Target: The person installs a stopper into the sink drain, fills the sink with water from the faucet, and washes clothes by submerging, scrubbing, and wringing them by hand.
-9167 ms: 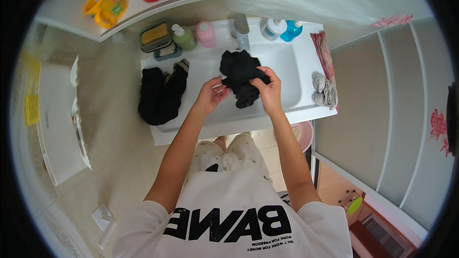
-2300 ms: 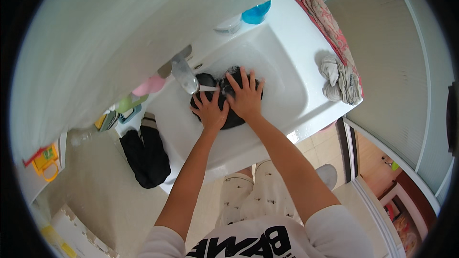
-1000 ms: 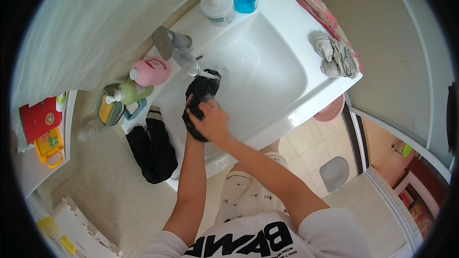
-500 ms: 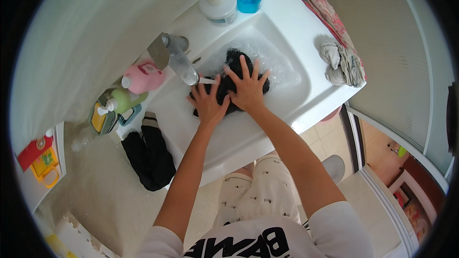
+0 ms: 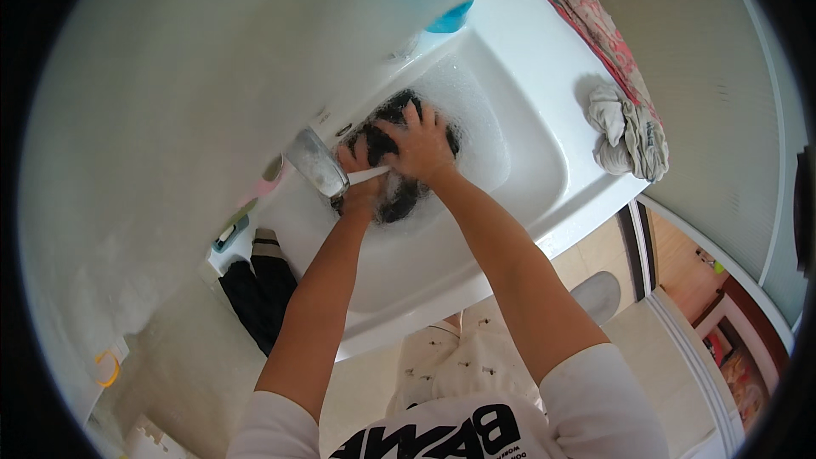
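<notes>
A soaked black cloth item (image 5: pixel 399 206) lies in foamy water in the white sink (image 5: pixel 518 93); its exact kind does not show. My right hand (image 5: pixel 418 144) presses down on it with fingers spread. Beside it on the left, my left hand (image 5: pixel 363 177) also rests on the black cloth, fingers apart and partly in the water. From the metal faucet (image 5: pixel 316 163), a stream of water runs down between my hands, close to the left wrist.
Black socks (image 5: pixel 259 289) with greyish cuffs hang over the sink's left edge. On the right corner lie grey socks (image 5: pixel 627 138), by a red-patterned cloth (image 5: pixel 586 25). A blue bottle (image 5: pixel 450 17) stands at the back, partly hidden by a pale blur. A grey slipper (image 5: pixel 597 296) is on the floor.
Both hands have shifted slightly left and down into the black cloth, their fingers less stretched. The view has moved, so a pale blur now covers most of the bottles behind the sink.
</notes>
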Demonstrator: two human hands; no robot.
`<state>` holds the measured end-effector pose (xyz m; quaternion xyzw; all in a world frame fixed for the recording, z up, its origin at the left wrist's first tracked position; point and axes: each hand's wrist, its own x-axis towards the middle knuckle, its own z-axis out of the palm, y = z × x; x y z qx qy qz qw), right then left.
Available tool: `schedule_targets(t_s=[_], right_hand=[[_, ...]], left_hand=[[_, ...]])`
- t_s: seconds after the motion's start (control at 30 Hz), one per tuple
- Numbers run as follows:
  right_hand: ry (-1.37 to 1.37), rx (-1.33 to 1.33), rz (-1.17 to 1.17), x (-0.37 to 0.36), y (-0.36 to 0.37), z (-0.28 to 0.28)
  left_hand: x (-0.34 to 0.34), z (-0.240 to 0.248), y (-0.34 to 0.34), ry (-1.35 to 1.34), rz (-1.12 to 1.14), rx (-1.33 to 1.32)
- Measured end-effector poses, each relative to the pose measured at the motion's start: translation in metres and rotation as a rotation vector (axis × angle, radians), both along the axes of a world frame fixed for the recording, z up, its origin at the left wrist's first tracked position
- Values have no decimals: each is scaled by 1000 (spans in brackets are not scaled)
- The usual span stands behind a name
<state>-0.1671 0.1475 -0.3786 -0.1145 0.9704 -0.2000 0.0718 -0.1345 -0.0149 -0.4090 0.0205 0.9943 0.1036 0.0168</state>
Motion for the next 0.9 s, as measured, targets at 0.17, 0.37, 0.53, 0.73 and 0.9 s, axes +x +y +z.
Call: schedule_targets(t_s=[0.17, 0.37, 0.53, 0.73, 0.9], right_hand=[[-75, -486, -157, -5, 27, 14], [-179, -868, -878, 39, -26, 14], [-549, -1158, -686, 105, -89, 92], [-238, -864, -541, 138, -94, 138], [172, -494, -492, 79, -60, 89]], left_hand=[[3, 31, 3, -20, 3, 18], [28, 53, 19, -198, 893, 1205], [45, 60, -66, -704, 589, 2250], [64, 74, -21, -697, 540, 2402], [66, 69, -4, -520, 635, 2307]])
